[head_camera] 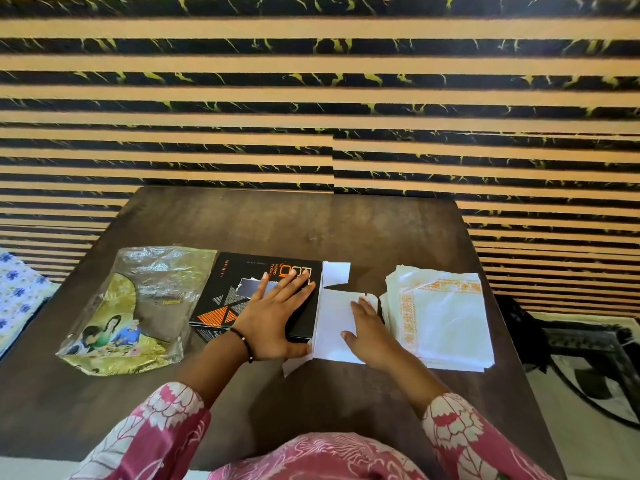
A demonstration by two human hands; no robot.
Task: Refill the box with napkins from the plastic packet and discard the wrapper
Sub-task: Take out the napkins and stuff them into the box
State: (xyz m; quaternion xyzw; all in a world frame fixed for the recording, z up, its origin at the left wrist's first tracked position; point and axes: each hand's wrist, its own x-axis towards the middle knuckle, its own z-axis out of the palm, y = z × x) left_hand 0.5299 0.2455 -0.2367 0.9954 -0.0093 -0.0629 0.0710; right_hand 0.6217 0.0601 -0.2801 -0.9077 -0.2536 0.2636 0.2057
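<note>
Left hand (273, 320) lies flat, fingers spread, on the glossy black box (242, 299); right hand (369, 336) presses its white flap (334, 323), open-palmed.

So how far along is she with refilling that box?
Partly there. The napkins are already out, stacked on the table, and the packet lies flat, seemingly empty. In hand: the left hand presses on the black box while the right hand rests on its open white flap. Left: loading the napkins, closing the box, discarding the packet.
</note>
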